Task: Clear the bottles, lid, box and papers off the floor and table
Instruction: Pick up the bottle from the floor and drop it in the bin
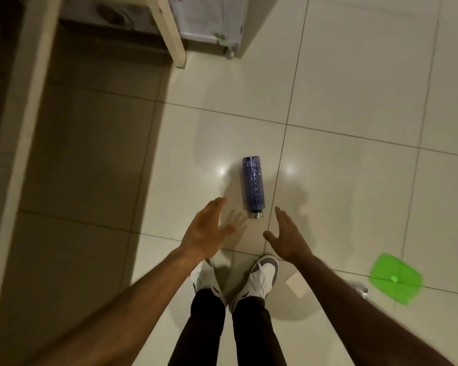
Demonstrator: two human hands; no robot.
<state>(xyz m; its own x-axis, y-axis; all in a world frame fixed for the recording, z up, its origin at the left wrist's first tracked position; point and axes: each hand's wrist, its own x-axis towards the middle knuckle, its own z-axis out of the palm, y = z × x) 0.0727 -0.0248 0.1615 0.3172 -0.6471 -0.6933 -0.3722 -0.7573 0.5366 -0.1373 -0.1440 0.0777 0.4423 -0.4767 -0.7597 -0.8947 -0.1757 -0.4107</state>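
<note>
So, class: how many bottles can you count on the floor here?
2: a purple bottle lying ahead of both hands, and what looks like a clear bottle, mostly hidden behind the right forearm.

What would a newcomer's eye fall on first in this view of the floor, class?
First, the blue bottle lying on its side on the pale floor tiles, straight ahead of the person's shoes. Both open hands reach toward it, the left hand and the right hand, neither touching it. Next, the bright green lid at lower right.

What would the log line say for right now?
step: reach for bottle | blue bottle: lying on floor, untouched | left hand: open | right hand: open | green lid: on floor, right
</note>
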